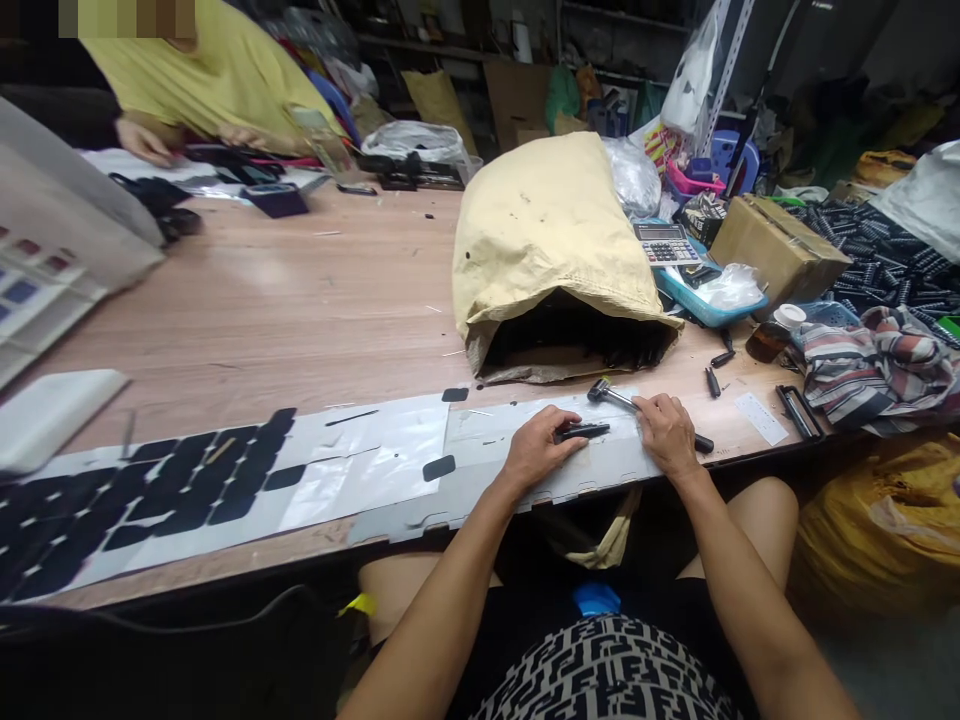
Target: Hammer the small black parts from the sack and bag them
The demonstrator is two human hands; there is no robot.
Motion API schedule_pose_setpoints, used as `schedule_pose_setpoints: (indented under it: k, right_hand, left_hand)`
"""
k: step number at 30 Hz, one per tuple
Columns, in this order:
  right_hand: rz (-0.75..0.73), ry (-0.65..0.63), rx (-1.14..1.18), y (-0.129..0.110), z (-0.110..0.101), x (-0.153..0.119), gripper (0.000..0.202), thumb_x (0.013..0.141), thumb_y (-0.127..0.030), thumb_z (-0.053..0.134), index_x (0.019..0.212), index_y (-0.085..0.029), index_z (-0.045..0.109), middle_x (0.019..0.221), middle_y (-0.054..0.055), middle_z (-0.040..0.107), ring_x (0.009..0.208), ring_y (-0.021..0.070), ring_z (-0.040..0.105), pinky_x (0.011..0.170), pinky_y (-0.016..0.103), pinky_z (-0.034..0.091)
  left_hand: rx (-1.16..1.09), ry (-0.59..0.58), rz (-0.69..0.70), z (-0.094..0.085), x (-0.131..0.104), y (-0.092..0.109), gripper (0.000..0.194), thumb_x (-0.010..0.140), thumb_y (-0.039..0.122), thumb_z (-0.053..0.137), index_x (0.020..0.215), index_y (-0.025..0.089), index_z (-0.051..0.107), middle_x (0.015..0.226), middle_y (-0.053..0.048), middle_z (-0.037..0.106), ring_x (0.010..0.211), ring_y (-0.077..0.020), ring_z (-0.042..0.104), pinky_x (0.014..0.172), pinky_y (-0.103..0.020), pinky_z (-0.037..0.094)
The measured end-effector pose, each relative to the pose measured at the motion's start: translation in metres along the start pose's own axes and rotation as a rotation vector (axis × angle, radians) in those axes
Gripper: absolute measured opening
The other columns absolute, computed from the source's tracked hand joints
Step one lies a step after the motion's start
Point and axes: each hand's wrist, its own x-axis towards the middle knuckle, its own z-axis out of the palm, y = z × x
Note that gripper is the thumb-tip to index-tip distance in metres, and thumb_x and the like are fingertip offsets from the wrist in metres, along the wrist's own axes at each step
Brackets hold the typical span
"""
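Note:
My left hand (541, 444) pinches a slim black piece (592, 431) with a pointed end, its rear part hidden by the fingers. The piece is low over a pale grey sheet (487, 470) at the table's near edge. To its right, my right hand (667, 432) is wrapped around the shaft of a small hammer (616, 396). The hammer's metal head points up and left, and its black grip end shows to the right of the hand. Just beyond both hands lies a large tan sack (547, 210), its dark mouth facing me.
Black rounded pads (225, 470) cover a white sheet at left. On the right are loose black pieces (712, 381), a brown jar (771, 336), a striped cloth (862, 370), a calculator (664, 245) and a cardboard box (778, 245). A person in yellow (217, 80) works across the table.

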Motion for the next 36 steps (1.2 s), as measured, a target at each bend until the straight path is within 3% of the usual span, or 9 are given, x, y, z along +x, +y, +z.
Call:
schedule_pose_setpoints:
  k: [4,8,11,17,28,33,36]
  right_hand:
    - [0.051,0.027,0.177,-0.006,-0.017,-0.011,0.031,0.096,-0.023,0.050,0.119,-0.024,0.071,0.096,0.006,0.066,0.092,0.0213,0.057,0.084,0.033,0.047]
    - [0.027,-0.024,0.471,-0.018,-0.040,-0.029,0.029,0.098,-0.026,0.050,0.118,-0.025,0.070,0.100,0.005,0.069,0.097,0.0193,0.064,0.088,0.033,0.052]
    - [0.003,-0.040,0.565,-0.027,-0.049,-0.042,0.028,0.099,-0.026,0.050,0.118,-0.026,0.070,0.103,0.005,0.070,0.097,0.0187,0.066,0.087,0.033,0.054]
    - [0.016,-0.033,0.490,-0.030,-0.045,-0.054,0.028,0.099,-0.027,0.050,0.116,-0.026,0.071,0.101,0.006,0.071,0.096,0.0196,0.068,0.087,0.034,0.056]
    - [-0.018,-0.063,0.487,-0.048,-0.042,-0.044,0.028,0.098,-0.025,0.048,0.116,-0.025,0.071,0.099,0.005,0.071,0.095,0.0190,0.067,0.087,0.033,0.055]
    - [0.015,-0.030,0.444,-0.035,-0.034,-0.033,0.029,0.098,-0.027,0.048,0.117,-0.026,0.070,0.102,0.005,0.070,0.098,0.0196,0.066,0.088,0.033,0.053]
    - [0.028,0.043,0.280,-0.018,-0.024,-0.017,0.028,0.097,-0.026,0.049,0.115,-0.025,0.071,0.098,0.006,0.069,0.095,0.0211,0.062,0.086,0.034,0.050]
  left_hand:
    - [-0.010,0.009,-0.018,0.000,0.001,0.003,0.018,0.082,0.033,0.072,0.094,0.021,0.068,0.092,-0.001,0.063,0.076,-0.0157,0.057,0.071,-0.029,0.044]
    - [-0.005,0.020,-0.025,0.002,0.002,0.001,0.017,0.083,0.033,0.073,0.095,0.022,0.069,0.089,0.000,0.062,0.078,-0.0159,0.057,0.073,-0.029,0.044]
    - [-0.007,0.030,-0.033,0.004,0.002,-0.001,0.018,0.083,0.034,0.073,0.097,0.023,0.070,0.089,0.000,0.062,0.081,-0.0163,0.058,0.074,-0.029,0.044]
    - [0.009,0.025,-0.032,0.007,0.002,-0.003,0.017,0.084,0.034,0.071,0.097,0.023,0.070,0.091,-0.001,0.063,0.084,-0.0173,0.059,0.076,-0.030,0.044]
    - [0.005,0.016,-0.063,0.004,0.004,0.001,0.012,0.082,0.033,0.073,0.088,0.023,0.070,0.085,0.001,0.060,0.080,-0.0164,0.058,0.069,-0.028,0.041]
    - [0.011,0.019,-0.057,0.003,0.003,0.002,0.016,0.081,0.034,0.073,0.093,0.024,0.071,0.089,0.000,0.063,0.083,-0.0174,0.059,0.072,-0.029,0.043]
    - [0.028,0.024,-0.045,0.003,0.003,0.002,0.016,0.079,0.032,0.072,0.093,0.023,0.071,0.091,0.000,0.064,0.082,-0.0175,0.059,0.074,-0.030,0.045]
